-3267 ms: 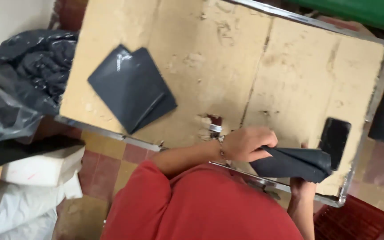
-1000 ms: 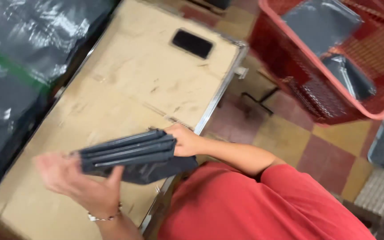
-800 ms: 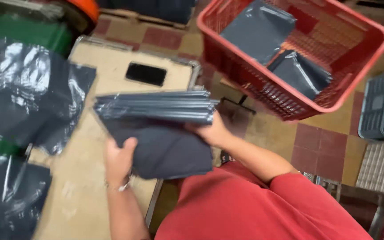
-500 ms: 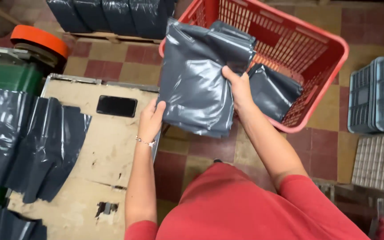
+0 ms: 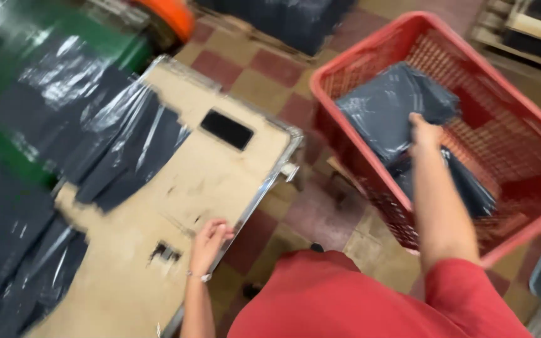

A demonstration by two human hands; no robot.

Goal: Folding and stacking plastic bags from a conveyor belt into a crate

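Head view, looking down over a red-shirted torso. The right hand reaches into a red plastic basket standing on the checkered tile floor, and rests on a stack of dark grey plastic mailer bags lying inside the basket near its far left wall; motion blur hides the fingers, so whether this grip is closed on the top bag or merely pressing on it cannot be told. More grey bags lie deeper in the basket, just right of the forearm. The left hand sits on the metal-trimmed near edge of a worn beige counter, fingers curled loosely over the rim, its grip empty of any bag; a thin bracelet circles the wrist. A black phone lies flat near the counter's far corner. Loose dark plastic bags spread over the counter's left part, well apart from the left hand. Beyond the counter stand a green bin and an orange round lid, both blurred.
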